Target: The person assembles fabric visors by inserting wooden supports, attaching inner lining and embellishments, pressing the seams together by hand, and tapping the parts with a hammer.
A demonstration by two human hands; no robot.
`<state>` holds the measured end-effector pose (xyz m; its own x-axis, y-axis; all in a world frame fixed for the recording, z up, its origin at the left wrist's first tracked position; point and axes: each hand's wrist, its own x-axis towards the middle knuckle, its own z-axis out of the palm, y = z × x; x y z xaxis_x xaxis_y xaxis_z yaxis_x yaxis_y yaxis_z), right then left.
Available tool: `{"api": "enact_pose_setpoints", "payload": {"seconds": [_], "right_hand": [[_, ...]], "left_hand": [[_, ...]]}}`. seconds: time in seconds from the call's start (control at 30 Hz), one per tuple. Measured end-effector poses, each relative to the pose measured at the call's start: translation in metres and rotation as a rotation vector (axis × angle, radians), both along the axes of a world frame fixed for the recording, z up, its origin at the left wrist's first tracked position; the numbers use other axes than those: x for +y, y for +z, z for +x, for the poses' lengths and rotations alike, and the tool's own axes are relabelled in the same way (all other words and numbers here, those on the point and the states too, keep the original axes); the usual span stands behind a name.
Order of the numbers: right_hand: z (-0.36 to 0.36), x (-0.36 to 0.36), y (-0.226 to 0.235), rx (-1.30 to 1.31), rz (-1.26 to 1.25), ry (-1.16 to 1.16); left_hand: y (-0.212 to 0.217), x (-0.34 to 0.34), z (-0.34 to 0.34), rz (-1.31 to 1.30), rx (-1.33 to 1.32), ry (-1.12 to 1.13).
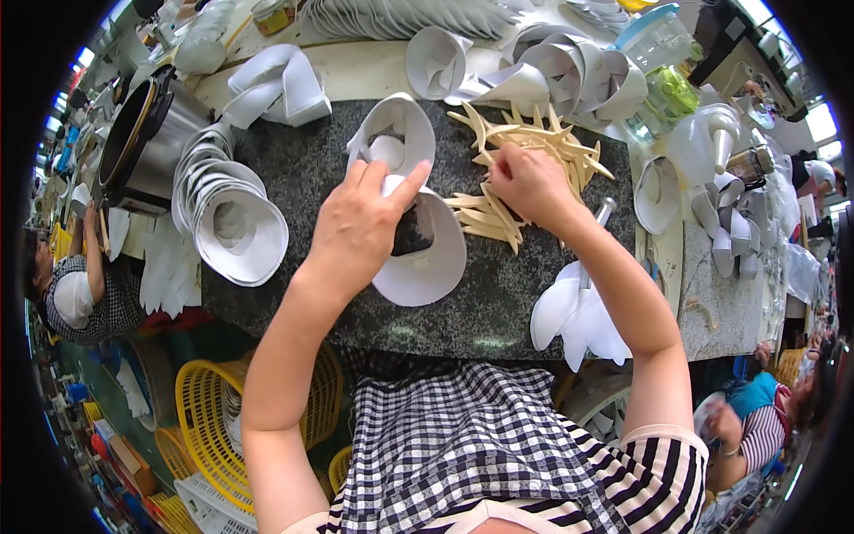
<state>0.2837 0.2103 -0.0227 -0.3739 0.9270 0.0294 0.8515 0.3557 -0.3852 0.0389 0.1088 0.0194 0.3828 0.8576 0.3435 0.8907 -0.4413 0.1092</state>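
My left hand (pixel 351 227) grips a white curved piece (pixel 425 278), shaped like a shoe upper, on the dark speckled stone slab (pixel 302 311). Thumb and fingers press on its middle, where a smaller white part shows partly under them. The piece's other half (pixel 418 125) curves up beyond my fingers. To the right, my right hand (pixel 532 185) reaches into a pile of pale yellow pointed strips (pixel 583 160). Its fingers are pinched together on a strip; the fingertips are partly hidden. More strips (pixel 480 218) lie just left of that hand.
Nested white curved pieces (pixel 253 254) lean at the slab's left, beside a steel pot (pixel 182 133). White leaf-shaped pieces (pixel 574 311) and a metal rod (pixel 607 212) lie under my right forearm. Yellow baskets (pixel 200 418) stand below left. Other people (pixel 80 289) work at both sides.
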Motion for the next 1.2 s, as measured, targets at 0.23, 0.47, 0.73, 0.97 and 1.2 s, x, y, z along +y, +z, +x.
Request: {"api": "enact_pose_setpoints", "payload": {"seconds": [0.23, 0.47, 0.73, 0.97, 1.2], "right_hand": [[0.029, 0.001, -0.006, 0.494, -0.141, 0.027], [0.108, -0.067, 0.059, 0.153, -0.390, 0.252], [0.163, -0.143, -0.002, 0.144, 0.074, -0.152], [0.193, -0.116, -0.016, 0.261, 0.275, -0.184], [0.147, -0.207, -0.018, 0.361, 0.050, -0.123]], "left_hand": [[-0.003, -0.025, -0.007, -0.289, -0.421, 0.015], [0.003, -0.060, 0.031, 0.132, -0.351, -0.154], [-0.064, -0.077, 0.158, -0.281, -0.363, -0.515], [-0.073, -0.075, 0.160, -0.250, -0.163, -0.565], [-0.066, -0.087, 0.161, -0.056, -0.035, -0.595]]}}
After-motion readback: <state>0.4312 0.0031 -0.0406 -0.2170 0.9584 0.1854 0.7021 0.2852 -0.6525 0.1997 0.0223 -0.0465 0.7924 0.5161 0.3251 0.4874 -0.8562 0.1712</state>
